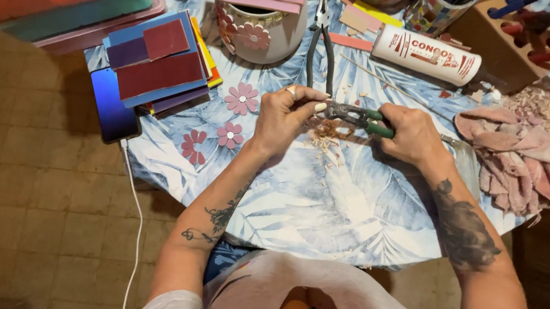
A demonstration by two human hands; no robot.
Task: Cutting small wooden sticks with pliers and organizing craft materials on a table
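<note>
1. Pliers (354, 117), green-handled, sit over the middle of the round table (324, 207), held between my two hands.
2. My right hand (413, 135) is closed around the green handles.
3. My left hand (285, 118) pinches narrow at the pliers' tip; I cannot tell what small piece it holds.
4. Shavings (324, 136) lie just under the tool.
5. Pink flowers (229, 133) lie left of my left hand.
6. Black pliers (321, 43), a glue bottle (425, 54) and a pink cloth (513, 152) lie nearby.
</note>
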